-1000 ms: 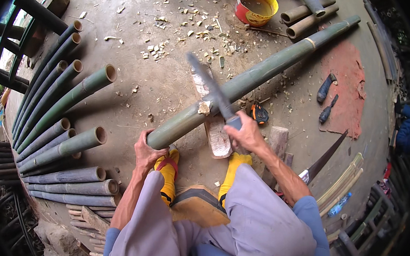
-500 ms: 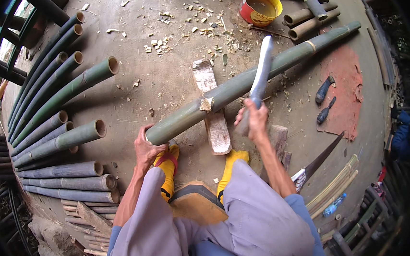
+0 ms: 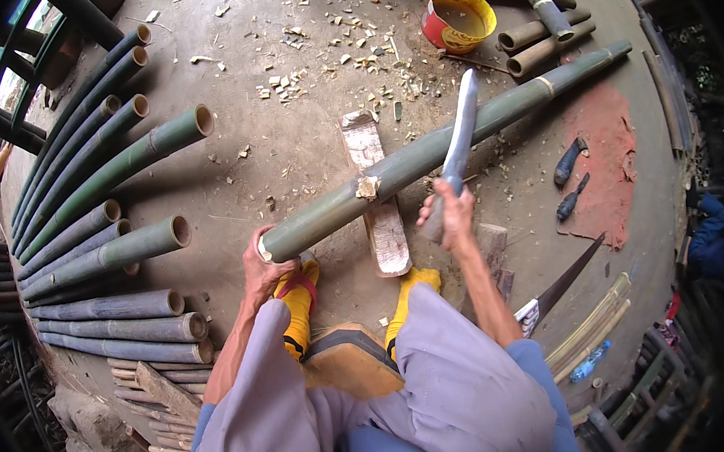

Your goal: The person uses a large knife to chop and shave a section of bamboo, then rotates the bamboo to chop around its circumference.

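A long green bamboo pole [image 3: 319, 221] slants from near my left foot up to the far right. It rests across a pale, hollowed wooden block [image 3: 391, 245] on the ground. My left hand [image 3: 261, 266] is closed around the pole's near end, where a pale cut patch shows. Over the block, the pole has a raw, chipped spot [image 3: 367, 188] at a node. My right hand [image 3: 453, 212] grips the handle of a machete [image 3: 462, 125]. Its blade points away from me, raised in front of the pole and hiding part of it.
Cut bamboo poles [image 3: 160, 140] lie fanned out on the left. Wood chips [image 3: 287, 86] litter the ground ahead. A red and yellow bucket [image 3: 458, 21] stands at the far right. Beyond my right hand are a reddish mat [image 3: 612, 155], a saw [image 3: 566, 282] and a plastic bottle [image 3: 591, 361].
The pole appears slightly rolled in my left hand, with more of the pale patch at its near end showing. The machete stays raised at nearly the same place.
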{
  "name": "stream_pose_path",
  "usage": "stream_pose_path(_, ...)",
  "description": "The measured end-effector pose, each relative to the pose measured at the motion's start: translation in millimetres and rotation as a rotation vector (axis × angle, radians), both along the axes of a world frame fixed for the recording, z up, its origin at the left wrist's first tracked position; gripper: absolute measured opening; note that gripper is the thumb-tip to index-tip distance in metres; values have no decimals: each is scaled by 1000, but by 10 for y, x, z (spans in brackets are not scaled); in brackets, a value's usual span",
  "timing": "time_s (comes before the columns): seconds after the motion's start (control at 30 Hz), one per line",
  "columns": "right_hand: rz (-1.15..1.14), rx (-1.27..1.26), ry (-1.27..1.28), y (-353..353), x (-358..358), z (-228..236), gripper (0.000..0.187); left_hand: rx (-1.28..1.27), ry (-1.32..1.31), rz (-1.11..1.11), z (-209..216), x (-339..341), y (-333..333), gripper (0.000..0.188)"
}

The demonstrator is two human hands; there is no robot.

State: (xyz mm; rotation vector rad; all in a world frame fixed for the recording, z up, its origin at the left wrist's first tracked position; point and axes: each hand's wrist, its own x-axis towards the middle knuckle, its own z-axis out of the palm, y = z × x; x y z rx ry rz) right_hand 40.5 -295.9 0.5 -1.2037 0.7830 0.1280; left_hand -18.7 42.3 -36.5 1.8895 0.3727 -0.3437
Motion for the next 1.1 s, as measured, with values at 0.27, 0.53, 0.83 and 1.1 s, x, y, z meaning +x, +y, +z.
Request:
stream_pose_path(0.27,587,-163,67,24,-90,146,44,37,-77,41,-66,-38,54,67)
stream_pose_path(0.53,739,-233,-5,452,-356,45,29,-61,-80,61,-99,-103,136,69)
stream_pose_path(0.83,469,-124,88,414,-195,66,27,-22,-74,98,-145,-96,55,67)
stream_pose_path(1.1,237,-5,99,-131,60,172,38,-114,-83,129,-77,-117,7,67)
